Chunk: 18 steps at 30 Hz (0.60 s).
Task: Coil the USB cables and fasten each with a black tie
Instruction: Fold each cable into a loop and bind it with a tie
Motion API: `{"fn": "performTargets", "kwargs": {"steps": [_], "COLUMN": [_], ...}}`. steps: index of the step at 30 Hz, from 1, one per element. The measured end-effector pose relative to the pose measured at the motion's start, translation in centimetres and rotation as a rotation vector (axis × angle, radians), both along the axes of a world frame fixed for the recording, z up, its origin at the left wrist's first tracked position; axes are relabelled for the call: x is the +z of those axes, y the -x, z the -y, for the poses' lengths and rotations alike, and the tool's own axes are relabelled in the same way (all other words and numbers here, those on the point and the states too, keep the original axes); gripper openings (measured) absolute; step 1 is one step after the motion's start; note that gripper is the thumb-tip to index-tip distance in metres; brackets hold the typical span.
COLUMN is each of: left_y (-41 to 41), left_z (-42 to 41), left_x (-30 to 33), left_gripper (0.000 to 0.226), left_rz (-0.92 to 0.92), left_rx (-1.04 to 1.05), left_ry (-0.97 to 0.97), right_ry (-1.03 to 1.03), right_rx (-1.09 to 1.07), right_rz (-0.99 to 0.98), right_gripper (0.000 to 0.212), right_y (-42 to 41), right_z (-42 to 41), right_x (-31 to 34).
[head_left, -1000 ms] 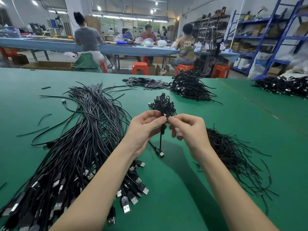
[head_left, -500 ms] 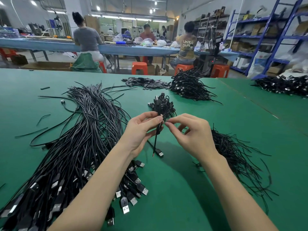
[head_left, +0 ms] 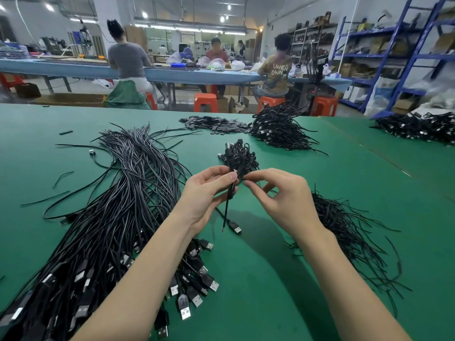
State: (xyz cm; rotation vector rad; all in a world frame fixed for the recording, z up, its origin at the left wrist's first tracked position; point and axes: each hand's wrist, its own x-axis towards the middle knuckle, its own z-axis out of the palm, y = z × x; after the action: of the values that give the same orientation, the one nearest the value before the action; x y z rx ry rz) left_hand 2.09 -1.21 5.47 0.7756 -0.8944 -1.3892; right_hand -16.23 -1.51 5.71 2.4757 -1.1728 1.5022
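Head view, centre of the frame: the left hand pinches a coiled cable between thumb and curled fingers, its loose tail hanging down from the grip. The right hand meets it from the right, thumb and forefinger closed on what looks like a black tie at the coil; the tie itself is too thin to make out clearly.

The cable looks light, thin and limp, likely to spring out of its loops if the pinch slackens, so the hold belongs at the coil's waist where the tie crosses.

Outward, a pile of finished coils lies just beyond the hands, a big sheaf of uncoiled USB cables fills the lower left, and loose ties sit at the right. All rest on a green table. Upper frame shows seated workers, orange stools and blue shelving.
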Motion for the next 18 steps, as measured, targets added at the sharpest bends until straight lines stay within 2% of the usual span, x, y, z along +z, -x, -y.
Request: {"fn": "performTargets", "kwargs": {"steps": [7,14,15,16,18], "left_y": [0.0,0.3,0.3,0.4,0.4], "left_z": [-0.1,-0.3,-0.3,-0.3,-0.3], "left_x": [0.1,0.0,0.0,0.0,0.0], "left_gripper": [0.035,0.037,0.036,0.035,0.034], "left_rz": [-0.060,-0.059,-0.054,-0.049,-0.024], "left_rx": [-0.049,-0.069,-0.062,-0.052,-0.033], "left_ry": [-0.067,-0.083,-0.066,-0.044,0.004], "right_ry": [0.032,0.048,-0.034,-0.207,-0.827], "right_rx": [0.044,0.077,0.084,0.101,0.290], "right_rz": [-0.040,0.047,0.136,0.290,0.728], "right_gripper": [0.019,0.006,0.002,0.004,0.011], "right_y": [0.5,0.3,-0.2,-0.7,-1.5], "right_z": [0.1,0.1,0.0,0.0,-0.1], "right_x": [-0.6,-0.5,-0.4,-0.3,-0.1]}}
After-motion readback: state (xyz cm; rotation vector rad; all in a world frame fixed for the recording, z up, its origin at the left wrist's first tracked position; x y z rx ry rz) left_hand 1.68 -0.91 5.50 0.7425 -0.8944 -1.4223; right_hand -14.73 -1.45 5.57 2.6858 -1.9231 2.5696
